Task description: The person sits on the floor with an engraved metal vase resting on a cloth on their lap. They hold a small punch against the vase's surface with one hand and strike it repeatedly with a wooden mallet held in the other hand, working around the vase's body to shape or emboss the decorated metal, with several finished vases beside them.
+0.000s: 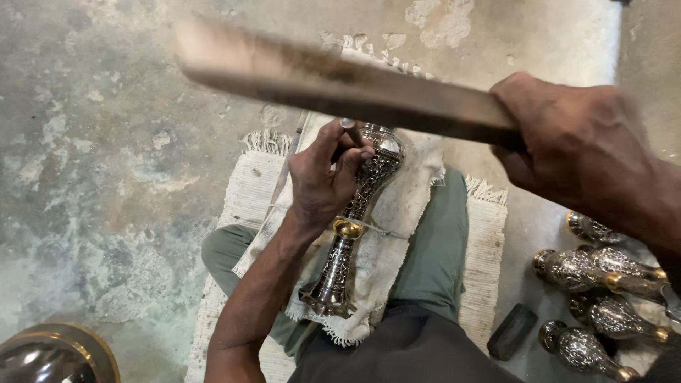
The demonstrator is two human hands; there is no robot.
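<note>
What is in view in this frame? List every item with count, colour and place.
engraved metal vase: one, silver with a brass-coloured ring, lying on the lap cloth
small metal punch: one, grey, set against the vase's upper body
wooden stick: one, brown, blurred, raised above the vase
lap cloth: one, off-white, frayed, over the legs
woven mat: one, cream, fringed, on the floor
finished vases: about five, silver and brass, lying at right
dark block: one, black, right of the mat
round metal vessel: one, brass-rimmed, bottom left corner
concrete floor: grey, stained
left hand: holds the punch
right hand: grips the stick
</note>
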